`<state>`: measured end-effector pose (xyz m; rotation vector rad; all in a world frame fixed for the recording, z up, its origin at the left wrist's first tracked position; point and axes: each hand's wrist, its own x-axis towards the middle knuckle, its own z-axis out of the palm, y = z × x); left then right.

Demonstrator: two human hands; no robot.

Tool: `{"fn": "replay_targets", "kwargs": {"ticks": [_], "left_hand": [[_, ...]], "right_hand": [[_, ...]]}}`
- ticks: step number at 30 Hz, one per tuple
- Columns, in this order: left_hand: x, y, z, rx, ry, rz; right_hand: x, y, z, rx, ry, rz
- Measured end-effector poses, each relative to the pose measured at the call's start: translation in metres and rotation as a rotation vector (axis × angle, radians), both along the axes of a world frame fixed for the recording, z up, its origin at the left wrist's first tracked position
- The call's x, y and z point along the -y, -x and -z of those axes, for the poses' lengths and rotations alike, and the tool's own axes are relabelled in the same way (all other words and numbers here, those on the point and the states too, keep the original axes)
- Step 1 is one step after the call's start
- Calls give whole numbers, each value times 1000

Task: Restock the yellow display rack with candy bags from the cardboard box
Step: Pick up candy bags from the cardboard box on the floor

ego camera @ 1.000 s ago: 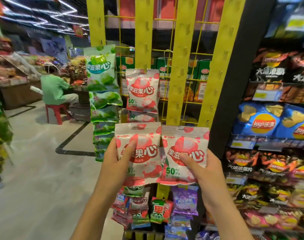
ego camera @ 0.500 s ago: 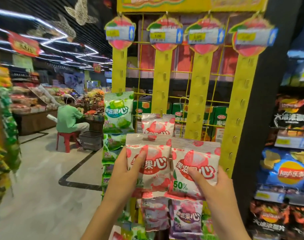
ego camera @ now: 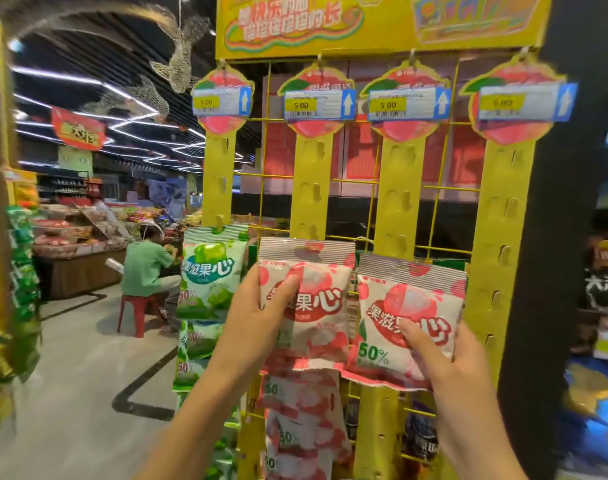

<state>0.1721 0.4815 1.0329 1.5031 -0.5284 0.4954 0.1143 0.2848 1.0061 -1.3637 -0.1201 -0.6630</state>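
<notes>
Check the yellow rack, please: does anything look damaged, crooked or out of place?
Nothing looks torn or spilled. The left hand grips the left pink bag, the right hand the right pink bag, both roughly upright. Only the yellow rack is unevenly filled: upper hooks bare, rightmost strip showing no bags.

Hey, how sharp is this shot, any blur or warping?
Head view: the left pink bag and right pink bag look fairly sharp; the frame's edges smear, especially the snack shelves; the wide lens splays the yellow rack; ceiling lights streak.
</notes>
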Motion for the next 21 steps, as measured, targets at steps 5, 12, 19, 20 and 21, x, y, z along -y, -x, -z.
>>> {"fn": "replay_targets", "kwargs": {"ticks": [5, 12, 19, 20, 21], "left_hand": [[3, -17, -25, 22, -8, -14], [-1, -39, -40, 10, -48, -49], [-8, -52, -44, -40, -107, -109], [-7, -52, -45, -34, -109, -113], [-7, -51, -46, -29, -113, -116]], "right_hand": [[1, -7, -9, 25, -5, 13], [-7, -8, -14, 44, -1, 34], [-18, -6, -14, 59, 6, 49], [-19, -5, -14, 61, 6, 53], [-20, -5, -14, 63, 6, 57]]}}
